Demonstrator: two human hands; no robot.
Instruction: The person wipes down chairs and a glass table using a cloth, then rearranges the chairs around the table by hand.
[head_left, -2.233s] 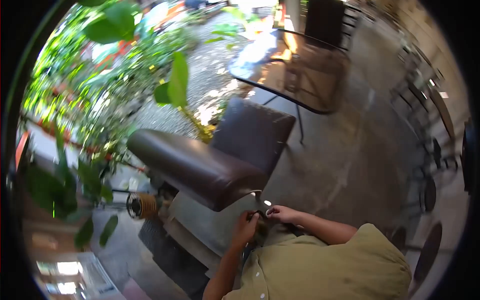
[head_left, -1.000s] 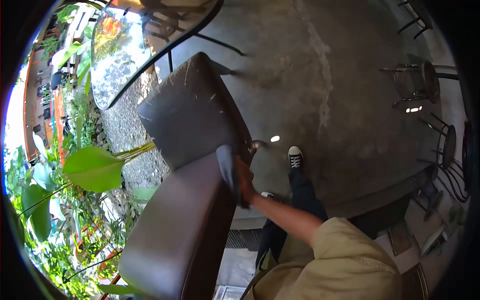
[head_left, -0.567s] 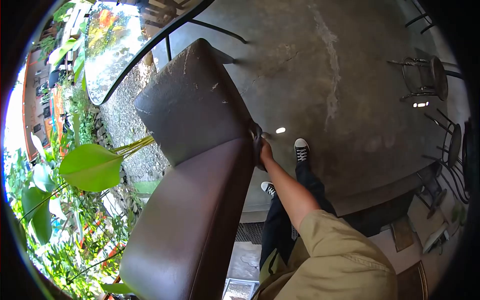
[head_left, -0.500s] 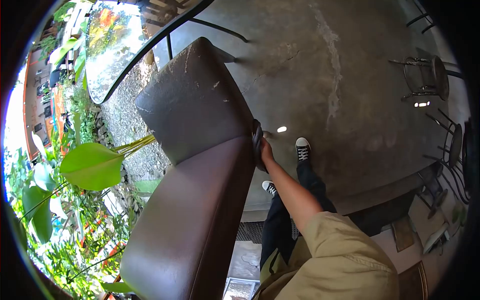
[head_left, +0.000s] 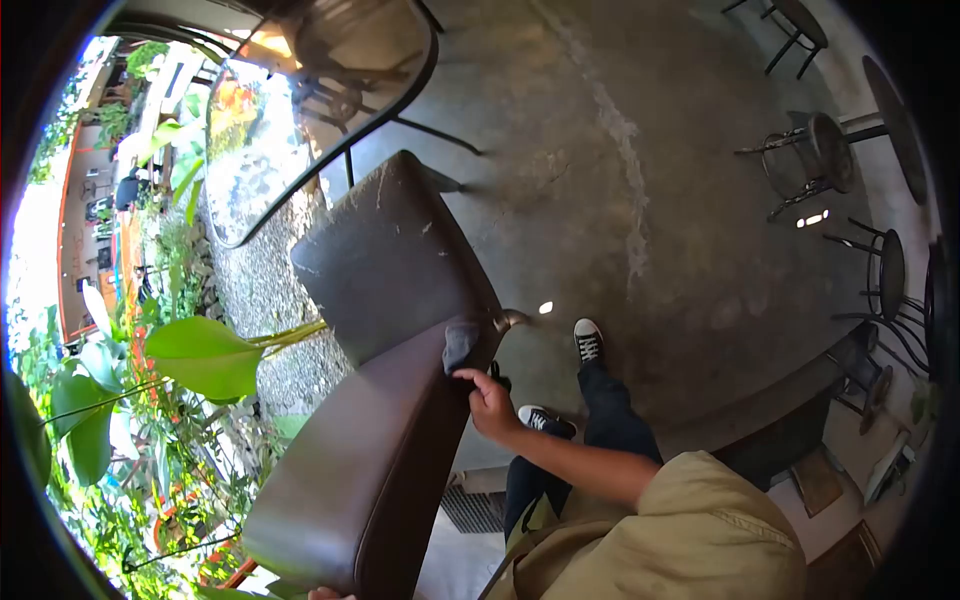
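A dark brown padded chair [head_left: 340, 450] with scuffed upholstery fills the middle left, its backrest sloping toward the bottom of the view. My right hand [head_left: 492, 408] is at the chair's edge where seat and back meet, closed on a dark grey cloth [head_left: 460, 346]. Its index finger is stretched along the cloth, which lies against the backrest; some dark fabric also shows behind the hand. Of my left hand [head_left: 330, 594], only a bit of the fingers shows at the bottom edge, by the top of the backrest; the rest is out of view.
A glass-topped table [head_left: 330, 110] with a black rim stands beyond the seat. A large green leaf [head_left: 205, 358] and other plants crowd the left. Dark stools [head_left: 830, 155] stand along the right. My shoes [head_left: 588, 340] are on the concrete floor [head_left: 700, 230].
My right hand has come from the chair's side up to the front edge of the backrest, bringing the cloth onto it. Left fingers now show at the bottom. The view has shifted.
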